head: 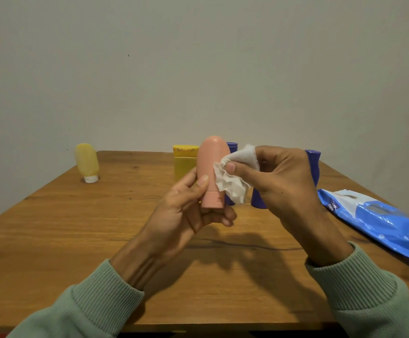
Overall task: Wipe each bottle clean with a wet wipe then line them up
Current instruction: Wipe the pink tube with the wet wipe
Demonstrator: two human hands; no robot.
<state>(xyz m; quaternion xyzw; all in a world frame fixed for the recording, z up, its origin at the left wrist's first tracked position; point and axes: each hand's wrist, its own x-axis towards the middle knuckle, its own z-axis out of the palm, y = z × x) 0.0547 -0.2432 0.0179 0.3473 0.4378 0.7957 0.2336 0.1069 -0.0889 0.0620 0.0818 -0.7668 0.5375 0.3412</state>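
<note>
Over the desk (76, 240) the left hand (186, 211) grips the pink bottle (210, 159) upright, cap down, while the right hand's (281, 176) fingers (232, 167) pinch the wet wipe (232, 186) against its right side

a wooden table (76, 240) stands against a plain wall (198, 69).

- Home, likely: wood table (64, 228) under right hand (279, 176), bare grey wall (198, 69) beyond it.
- Toiletry-style bottles (312, 167) behind that hand, wipes pack (381, 220) to its right.
</note>
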